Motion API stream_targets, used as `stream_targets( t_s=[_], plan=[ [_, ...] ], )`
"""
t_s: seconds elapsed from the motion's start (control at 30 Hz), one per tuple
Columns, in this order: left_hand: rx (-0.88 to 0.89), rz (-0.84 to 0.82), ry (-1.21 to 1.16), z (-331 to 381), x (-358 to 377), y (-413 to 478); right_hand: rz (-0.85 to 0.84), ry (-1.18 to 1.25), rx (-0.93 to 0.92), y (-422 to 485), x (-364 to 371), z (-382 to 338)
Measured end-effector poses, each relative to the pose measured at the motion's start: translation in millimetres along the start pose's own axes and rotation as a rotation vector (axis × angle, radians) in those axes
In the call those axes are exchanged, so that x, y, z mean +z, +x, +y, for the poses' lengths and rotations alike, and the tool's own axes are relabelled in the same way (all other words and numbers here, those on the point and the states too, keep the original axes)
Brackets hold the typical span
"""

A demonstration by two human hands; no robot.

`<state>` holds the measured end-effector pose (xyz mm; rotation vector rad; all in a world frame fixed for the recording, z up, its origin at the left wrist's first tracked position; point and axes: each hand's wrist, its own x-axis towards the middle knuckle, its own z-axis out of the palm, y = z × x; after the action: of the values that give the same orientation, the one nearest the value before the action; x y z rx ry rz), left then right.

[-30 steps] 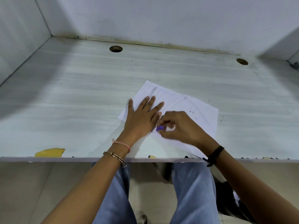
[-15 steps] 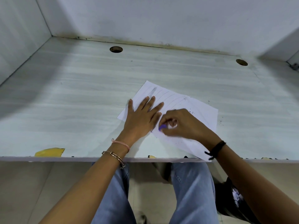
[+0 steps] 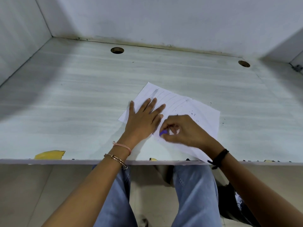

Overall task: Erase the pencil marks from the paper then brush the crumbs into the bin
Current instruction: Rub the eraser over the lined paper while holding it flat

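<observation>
Fingers (image 3: 170,128) of the right hand (image 3: 183,130) pinch the purple eraser (image 3: 163,133), tip pointing left; left hand (image 3: 142,118) splayed flat on paper (image 3: 205,115).

White paper (image 3: 201,112) with grey pencil lines (image 3: 170,99), purple eraser (image 3: 163,132), pale streaked desk (image 3: 82,99), yellow chip (image 3: 49,155)

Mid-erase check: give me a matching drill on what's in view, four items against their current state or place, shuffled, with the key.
Items:
1. left hand
2. eraser
3. eraser crumbs
4. pencil lines

States:
A. scattered over the paper's right part
B. pinched in the right hand
C. flat, fingers spread, pressing the paper down
D. faint, at the paper's far end

Pairs: 1-C, 2-B, 3-A, 4-D
</observation>
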<state>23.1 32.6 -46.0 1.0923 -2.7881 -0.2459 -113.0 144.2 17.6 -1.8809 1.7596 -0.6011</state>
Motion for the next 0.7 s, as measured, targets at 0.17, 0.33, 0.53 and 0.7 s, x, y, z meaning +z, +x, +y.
stream_targets(
  t_s=[0.17,0.33,0.53,0.7],
  plan=[
    [0.002,0.001,-0.019,1,1,0,0.037,-0.054,0.045,11,-8,10],
    [-0.004,-0.015,0.006,-1,1,1,-0.023,0.019,-0.015,3,0,6],
    [0.000,-0.010,-0.029,0,1,1,0.079,-0.034,0.050,18,-8,15],
    [0.004,-0.009,-0.002,0,1,1,-0.105,0.039,-0.021,1,-5,5]
  ],
)
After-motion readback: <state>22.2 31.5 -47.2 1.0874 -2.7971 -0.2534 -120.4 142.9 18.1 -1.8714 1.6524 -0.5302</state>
